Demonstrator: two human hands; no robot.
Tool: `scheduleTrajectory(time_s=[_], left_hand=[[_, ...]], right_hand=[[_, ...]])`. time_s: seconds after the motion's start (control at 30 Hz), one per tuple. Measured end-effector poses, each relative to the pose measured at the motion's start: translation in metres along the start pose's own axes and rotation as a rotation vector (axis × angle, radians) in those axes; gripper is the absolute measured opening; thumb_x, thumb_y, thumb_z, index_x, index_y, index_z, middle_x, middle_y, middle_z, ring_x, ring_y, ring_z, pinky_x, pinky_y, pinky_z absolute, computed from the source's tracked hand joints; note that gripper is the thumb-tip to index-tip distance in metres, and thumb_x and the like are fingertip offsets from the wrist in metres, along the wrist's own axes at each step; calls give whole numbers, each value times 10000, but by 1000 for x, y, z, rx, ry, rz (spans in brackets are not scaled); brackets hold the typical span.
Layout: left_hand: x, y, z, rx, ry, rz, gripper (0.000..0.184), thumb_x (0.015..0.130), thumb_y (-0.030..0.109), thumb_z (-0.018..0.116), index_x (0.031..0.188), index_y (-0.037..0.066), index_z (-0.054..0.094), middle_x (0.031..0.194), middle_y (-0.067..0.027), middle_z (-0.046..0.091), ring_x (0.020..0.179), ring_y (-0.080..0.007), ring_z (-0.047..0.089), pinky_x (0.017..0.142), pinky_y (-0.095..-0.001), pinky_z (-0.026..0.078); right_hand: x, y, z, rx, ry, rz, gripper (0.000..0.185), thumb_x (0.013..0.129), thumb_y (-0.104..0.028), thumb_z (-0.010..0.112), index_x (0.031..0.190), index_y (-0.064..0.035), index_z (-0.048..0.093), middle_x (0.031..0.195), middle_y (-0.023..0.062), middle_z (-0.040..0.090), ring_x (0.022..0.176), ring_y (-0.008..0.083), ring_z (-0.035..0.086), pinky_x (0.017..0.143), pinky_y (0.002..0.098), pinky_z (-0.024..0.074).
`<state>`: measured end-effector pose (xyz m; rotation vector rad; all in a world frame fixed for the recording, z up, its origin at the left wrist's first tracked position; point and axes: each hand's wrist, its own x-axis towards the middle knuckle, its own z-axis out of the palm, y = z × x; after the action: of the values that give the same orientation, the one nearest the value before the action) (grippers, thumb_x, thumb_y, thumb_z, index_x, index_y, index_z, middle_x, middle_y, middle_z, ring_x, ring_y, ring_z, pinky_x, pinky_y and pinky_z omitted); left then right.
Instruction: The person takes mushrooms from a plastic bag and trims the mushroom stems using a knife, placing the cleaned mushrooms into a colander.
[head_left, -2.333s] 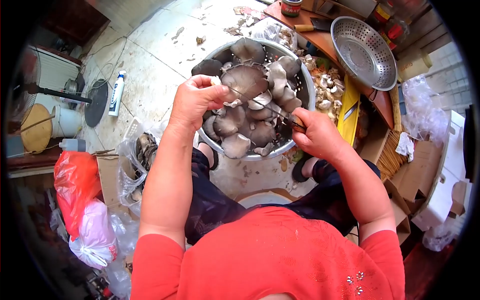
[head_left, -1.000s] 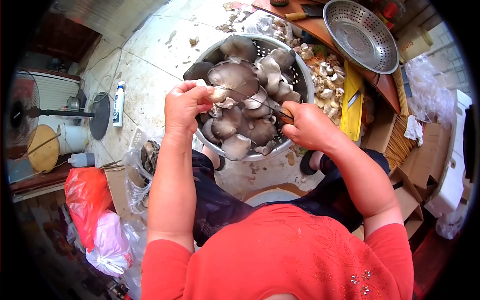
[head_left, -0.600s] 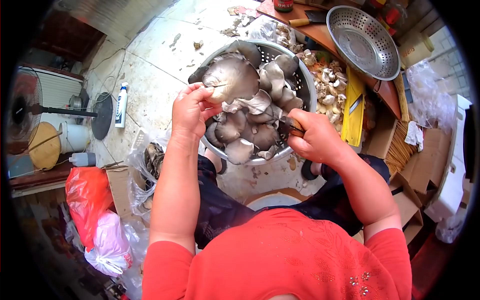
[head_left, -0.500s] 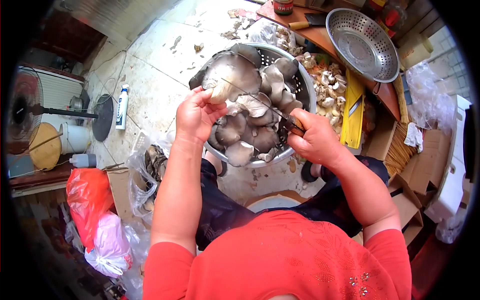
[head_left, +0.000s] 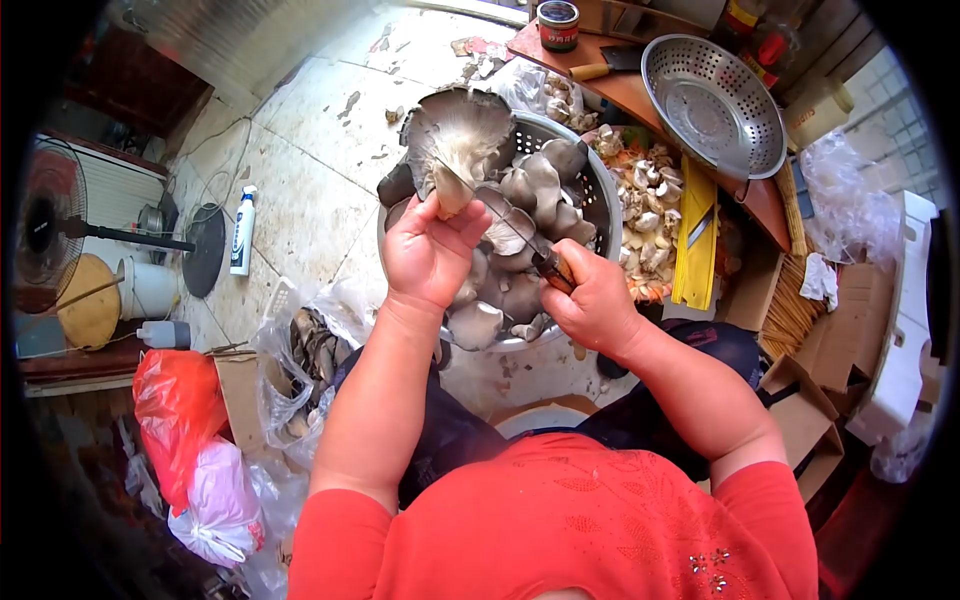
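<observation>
A large grey oyster mushroom (head_left: 460, 135) is held up by its stem in my left hand (head_left: 432, 250), its pale gilled underside showing. My right hand (head_left: 592, 300) is wrapped round the wooden handle of a knife (head_left: 556, 270). The thin, dark blade points up and left toward the mushroom's stem; whether it touches the stem I cannot tell. Below both hands is a metal colander (head_left: 604, 195) with many round holes, filled with more grey oyster mushrooms (head_left: 545, 185).
Mushroom trimmings (head_left: 648, 205) lie to the colander's right, beside a yellow strip (head_left: 697, 230). An empty colander (head_left: 700, 105) and a cleaver (head_left: 610, 65) rest on a wooden board. At left are a bagged heap of mushrooms (head_left: 315, 350), a white bottle (head_left: 243, 230) and a fan (head_left: 50, 220).
My left hand has turned the oyster mushroom over, from its grey cap to its gilled underside, and moved right and down. My right hand with the knife has shifted left and slightly down.
</observation>
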<state>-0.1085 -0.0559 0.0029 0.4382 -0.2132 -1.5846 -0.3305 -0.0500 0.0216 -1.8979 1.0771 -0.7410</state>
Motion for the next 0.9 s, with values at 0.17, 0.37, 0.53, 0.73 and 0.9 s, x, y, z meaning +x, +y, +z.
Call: scheduleTrajectory(time_s=[0.17,0.37,0.53,0.73,0.9], left_hand=[[-3,-5,13,5,-14,-47,290,954,237,444,1075,27,603,952,-111,675,857,-248,659,833,-419,537],[-2,-5,7,163,24,8,291,839,327,702,1019,112,623,877,-33,658,828,-182,651,766,-360,524],[1,-7,15,234,151,118,240,818,300,731,950,121,641,838,-15,651,813,-182,644,715,-326,524],[-2,-6,19,209,213,105,252,840,329,701,961,120,628,869,-31,650,798,-177,619,716,-335,520],[-5,-4,28,186,231,88,239,817,319,722,925,118,651,805,-17,657,776,-180,650,690,-326,534]], right_hand=[[1,-5,1,-5,29,-24,194,765,-110,584,942,-52,532,804,196,594,798,411,585,692,440,470],[4,-5,-1,-46,-61,-3,191,756,-100,577,934,-49,526,802,206,596,799,419,583,685,449,465],[1,-3,4,4,-31,16,186,758,-110,593,927,-55,538,788,188,595,769,395,591,669,429,469],[3,3,10,-9,9,22,158,780,-104,592,922,-61,539,787,171,596,740,378,594,648,412,470],[6,11,17,-38,70,1,163,786,-103,605,931,-71,538,802,164,592,744,381,590,653,420,472]])
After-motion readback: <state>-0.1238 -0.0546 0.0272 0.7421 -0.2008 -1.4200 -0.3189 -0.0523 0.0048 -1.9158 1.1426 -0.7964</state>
